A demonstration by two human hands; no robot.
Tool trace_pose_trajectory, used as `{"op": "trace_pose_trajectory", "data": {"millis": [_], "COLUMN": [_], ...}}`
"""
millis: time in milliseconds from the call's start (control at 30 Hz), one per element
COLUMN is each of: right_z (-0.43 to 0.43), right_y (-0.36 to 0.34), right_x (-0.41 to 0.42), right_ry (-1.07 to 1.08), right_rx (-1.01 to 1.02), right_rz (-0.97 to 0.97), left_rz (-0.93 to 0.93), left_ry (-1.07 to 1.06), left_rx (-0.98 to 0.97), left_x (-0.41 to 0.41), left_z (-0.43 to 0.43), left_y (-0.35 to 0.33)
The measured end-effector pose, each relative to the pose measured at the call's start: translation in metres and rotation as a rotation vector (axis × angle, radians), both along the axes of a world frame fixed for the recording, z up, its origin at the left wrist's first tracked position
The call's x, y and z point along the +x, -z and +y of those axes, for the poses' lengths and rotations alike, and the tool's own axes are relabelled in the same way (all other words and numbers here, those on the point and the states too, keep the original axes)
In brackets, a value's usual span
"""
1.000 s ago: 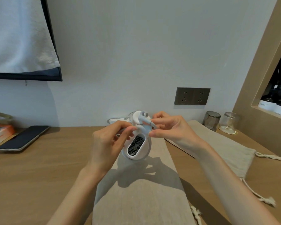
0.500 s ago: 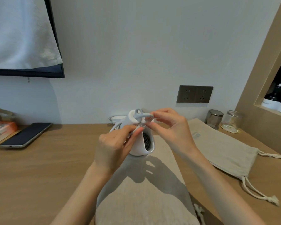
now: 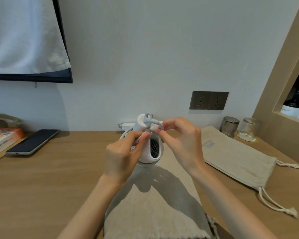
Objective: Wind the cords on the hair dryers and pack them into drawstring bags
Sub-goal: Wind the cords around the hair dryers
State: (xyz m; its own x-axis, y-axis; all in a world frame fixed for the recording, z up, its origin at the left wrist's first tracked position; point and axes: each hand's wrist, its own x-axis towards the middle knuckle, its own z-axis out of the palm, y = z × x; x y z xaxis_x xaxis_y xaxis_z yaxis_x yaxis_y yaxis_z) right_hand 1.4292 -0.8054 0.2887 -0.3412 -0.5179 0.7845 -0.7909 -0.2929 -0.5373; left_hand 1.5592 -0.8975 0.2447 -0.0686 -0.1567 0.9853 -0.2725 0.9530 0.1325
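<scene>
Head view: a person's two hands are up in the middle, over a wooden worktop (image 3: 41, 187). The left hand (image 3: 123, 156) has its fingers curled round a small white hair dryer (image 3: 150, 150) and grips it from the left side. The dryer's round end, with a dark grid of little holes, faces the camera. Its handle points up and away.

The right hand (image 3: 181, 140) pinches the grey cord (image 3: 154, 120) between thumb and fingertips, right by the top of the handle. The cord makes a small loop there. More cord hangs in loops behind the left hand.

The dryer is just above the far end of a flat beige drawstring bag (image 3: 148, 204) that lies on the worktop and runs toward the person. I cannot tell if the dryer touches the bag. The hands throw a dark shadow on the cloth.

A second bag (image 3: 235, 157) lies flat to the right, well apart from the hands. Its white strings (image 3: 274, 202) trail toward the near edge.

Behind it, two glasses (image 3: 230, 125) stand upside down next to each other by the wall. A dark wall socket (image 3: 208, 100) is above them. On the left lie a black phone (image 3: 33, 141) and some books (image 3: 3, 137). A white cloth (image 3: 24, 35) hangs over a dark screen (image 3: 66, 78) up in the corner.
</scene>
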Motion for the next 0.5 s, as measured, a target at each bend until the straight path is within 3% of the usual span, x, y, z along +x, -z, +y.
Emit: {"op": "trace_pose_trajectory", "data": {"millis": [133,300,500], "right_z": [-0.0006,-0.0004,-0.0018], "right_y": [0.0035,0.0046,0.0019], "right_x": [-0.0022,-0.0036,-0.0083], "right_ry": [-0.006,-0.256,-0.402], "right_rx": [-0.025,0.08,0.127], "right_rz": [-0.004,-0.308,-0.578], "left_rz": [0.021,0.07,0.072], "left_ry": [-0.001,0.035,0.114], "left_rx": [0.039,0.079,0.101], "left_x": [-0.0016,-0.002,-0.0028], "left_z": [0.0017,0.0013,-0.002], "left_y": [0.0013,-0.0004,-0.0004]}}
